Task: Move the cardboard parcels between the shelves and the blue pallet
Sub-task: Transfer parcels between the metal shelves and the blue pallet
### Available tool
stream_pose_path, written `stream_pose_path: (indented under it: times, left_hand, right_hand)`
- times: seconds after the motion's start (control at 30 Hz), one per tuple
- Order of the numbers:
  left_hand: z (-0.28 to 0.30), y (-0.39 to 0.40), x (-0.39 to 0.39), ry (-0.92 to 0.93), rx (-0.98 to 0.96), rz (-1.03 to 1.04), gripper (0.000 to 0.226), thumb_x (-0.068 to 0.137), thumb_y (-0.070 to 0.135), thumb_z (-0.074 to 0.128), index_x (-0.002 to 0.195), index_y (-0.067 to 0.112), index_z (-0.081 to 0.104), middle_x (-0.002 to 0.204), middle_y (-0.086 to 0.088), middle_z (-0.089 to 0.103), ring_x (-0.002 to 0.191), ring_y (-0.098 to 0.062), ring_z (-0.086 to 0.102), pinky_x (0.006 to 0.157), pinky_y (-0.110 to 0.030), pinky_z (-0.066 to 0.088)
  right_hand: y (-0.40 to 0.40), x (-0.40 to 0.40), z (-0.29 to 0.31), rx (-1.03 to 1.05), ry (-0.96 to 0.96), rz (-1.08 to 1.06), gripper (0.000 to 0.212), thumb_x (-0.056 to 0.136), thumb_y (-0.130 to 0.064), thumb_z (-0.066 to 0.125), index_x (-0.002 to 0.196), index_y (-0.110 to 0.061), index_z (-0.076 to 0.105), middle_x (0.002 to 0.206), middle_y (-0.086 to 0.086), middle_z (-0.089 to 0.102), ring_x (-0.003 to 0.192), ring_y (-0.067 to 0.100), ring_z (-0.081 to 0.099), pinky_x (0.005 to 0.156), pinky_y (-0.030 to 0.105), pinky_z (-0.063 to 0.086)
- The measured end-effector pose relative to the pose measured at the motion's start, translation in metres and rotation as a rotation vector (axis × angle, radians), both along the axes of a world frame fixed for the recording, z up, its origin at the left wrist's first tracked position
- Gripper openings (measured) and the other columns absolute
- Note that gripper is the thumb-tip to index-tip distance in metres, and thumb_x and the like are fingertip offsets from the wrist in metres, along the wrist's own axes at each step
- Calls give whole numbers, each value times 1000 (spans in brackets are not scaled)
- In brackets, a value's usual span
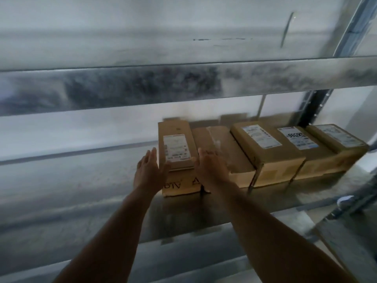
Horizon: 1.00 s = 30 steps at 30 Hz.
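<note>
Two bare hands reach forward onto a metal shelf [81, 190], fingers straight and held together, palms facing each other. The left hand [148, 170] sits at the left side of a narrow cardboard parcel [177, 144], and the right hand [212, 166] sits at its right side, so the parcel lies directly between the two palms. Whether the palms press on the cardboard or stand just off it cannot be told. The parcel carries a white label [175, 149] on top and appears to rest on a lower box [179, 185] with dark letters on its front. Just right of the right hand lies a flatter taped parcel [224, 148], partly under its fingers. Further right, side by side along the shelf, sit three more labelled parcels: one [267, 154], then a second [306, 152], then a third [338, 139] by the steel upright [314, 107]. A broad metal beam [142, 86] crosses above.
</note>
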<state>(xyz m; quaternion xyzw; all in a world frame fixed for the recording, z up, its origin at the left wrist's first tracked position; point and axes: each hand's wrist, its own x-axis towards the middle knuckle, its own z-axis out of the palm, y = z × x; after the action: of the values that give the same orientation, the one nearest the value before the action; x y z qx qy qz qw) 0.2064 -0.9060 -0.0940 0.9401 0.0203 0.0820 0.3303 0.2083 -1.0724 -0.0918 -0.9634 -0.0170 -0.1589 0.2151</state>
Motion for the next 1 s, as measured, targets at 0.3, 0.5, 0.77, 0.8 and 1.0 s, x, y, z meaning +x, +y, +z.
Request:
stream_pose_path:
  times: [0.3, 0.5, 0.77, 0.8, 1.0]
  left_hand:
    - [-11, 21, 16, 262, -287, -200, 31, 99, 34, 38, 123, 18, 49, 110, -4, 64, 90, -13, 63, 62, -18, 46]
    - [-6, 44, -13, 309, -456, -215, 33, 95, 24, 48, 126, 14, 45, 112, -11, 64, 89, -17, 65, 72, -30, 56]
    - [-11, 57, -60, 349, -616, -175, 77, 90, 7, 56, 150, 19, 8, 132, -5, 49, 83, -10, 60, 54, -16, 52]
    - [-11, 56, -66, 342, -615, -179, 80, 89, 4, 56, 150, 21, 7, 134, -4, 47, 85, -11, 60, 55, -17, 53]
    - [-7, 52, -115, 221, -509, -303, 77, 82, -10, 55, 140, 32, 27, 116, 15, 50, 111, -18, 55, 64, -14, 53]
  right_hand:
    - [27, 9, 3, -51, 77, -36, 21, 96, -20, 49, 109, -6, 56, 108, 12, 62, 96, 23, 58, 75, 29, 47]
    - [25, -12, 4, 325, 262, 45, 23, 90, -18, 61, 111, -9, 57, 111, 7, 63, 84, 7, 53, 55, 11, 36]
    - [12, -48, 5, 715, 664, 215, 65, 90, -14, 60, 147, -15, 28, 134, 9, 54, 120, 26, 53, 101, 46, 45]
    - [10, -53, 4, 739, 665, 254, 65, 89, -10, 60, 146, -17, 28, 132, 8, 55, 120, 26, 53, 102, 46, 45]
    - [9, -100, -1, 832, 510, 426, 70, 84, 6, 58, 132, -36, 29, 119, -5, 51, 118, 18, 49, 70, 17, 54]
